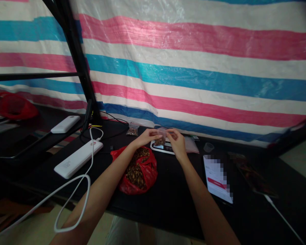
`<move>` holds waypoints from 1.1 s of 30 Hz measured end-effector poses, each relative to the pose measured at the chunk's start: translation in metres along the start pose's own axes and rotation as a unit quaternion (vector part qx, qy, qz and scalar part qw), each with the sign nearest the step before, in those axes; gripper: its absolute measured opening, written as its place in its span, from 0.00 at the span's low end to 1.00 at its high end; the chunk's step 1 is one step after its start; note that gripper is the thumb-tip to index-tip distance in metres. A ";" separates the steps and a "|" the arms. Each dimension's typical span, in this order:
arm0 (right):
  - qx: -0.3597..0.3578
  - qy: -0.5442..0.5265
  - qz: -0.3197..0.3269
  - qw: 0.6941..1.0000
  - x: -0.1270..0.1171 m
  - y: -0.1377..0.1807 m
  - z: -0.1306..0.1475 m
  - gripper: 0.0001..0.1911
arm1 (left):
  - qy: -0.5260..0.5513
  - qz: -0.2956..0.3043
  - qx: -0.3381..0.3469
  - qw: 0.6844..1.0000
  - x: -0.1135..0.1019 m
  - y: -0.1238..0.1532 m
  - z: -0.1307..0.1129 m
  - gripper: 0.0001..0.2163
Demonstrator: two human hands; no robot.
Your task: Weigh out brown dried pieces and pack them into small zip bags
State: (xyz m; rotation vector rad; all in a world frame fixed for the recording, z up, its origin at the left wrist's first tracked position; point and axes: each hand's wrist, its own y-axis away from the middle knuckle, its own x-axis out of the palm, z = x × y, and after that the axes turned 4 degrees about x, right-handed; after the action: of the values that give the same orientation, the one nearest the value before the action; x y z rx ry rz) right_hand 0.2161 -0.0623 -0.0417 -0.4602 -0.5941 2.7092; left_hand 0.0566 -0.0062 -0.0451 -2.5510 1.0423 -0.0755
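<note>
Between my two hands is a small clear plastic bag (159, 141) with brown pieces in its lower part. My left hand (149, 136) pinches its left side, and my right hand (176, 139) pinches the upper right. Just below the bag lies a white digital scale (156, 148), partly hidden by the bag and my right hand. Under my left forearm sits a red plastic bag (150, 166), open at the top and full of brown dried pieces. A second small filled bag (132, 129) stands at the back, left of my hands.
Flat clear bags (192, 145) and a small clear cup (208, 147) lie right of the scale. Further right are a lit phone (217, 178) and a dark phone (252, 175) on a cable. A white power bank (78, 160) with a looping white cable (88, 190) lies left.
</note>
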 end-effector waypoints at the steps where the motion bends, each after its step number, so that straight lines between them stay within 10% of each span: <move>1: 0.000 0.007 -0.003 1.000 -0.001 -0.001 -0.001 0.09 | -0.008 -0.015 -0.002 1.000 0.001 -0.001 0.002 0.19; 8: 0.123 -0.072 -0.103 0.984 0.005 -0.020 -0.031 0.11 | -0.043 -0.193 0.047 0.979 -0.012 -0.006 0.014 0.20; 13: 0.120 0.169 -0.116 0.971 0.000 -0.019 -0.043 0.12 | -0.058 -0.299 0.003 0.952 -0.030 -0.003 0.017 0.13; 22: 0.123 0.225 -0.260 0.931 -0.032 -0.014 -0.027 0.22 | -0.097 -0.319 0.015 0.943 -0.034 0.000 0.020 0.11; 33: 0.151 0.220 -0.224 0.937 -0.028 -0.014 -0.029 0.15 | -0.133 -0.312 0.042 0.940 -0.036 -0.002 0.034 0.13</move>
State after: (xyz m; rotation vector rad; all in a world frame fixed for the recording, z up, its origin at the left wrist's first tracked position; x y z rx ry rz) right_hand 0.2554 -0.0510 -0.0541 -0.7178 -0.1282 2.1139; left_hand 0.0384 0.0307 -0.0721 -2.6156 0.1064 0.0561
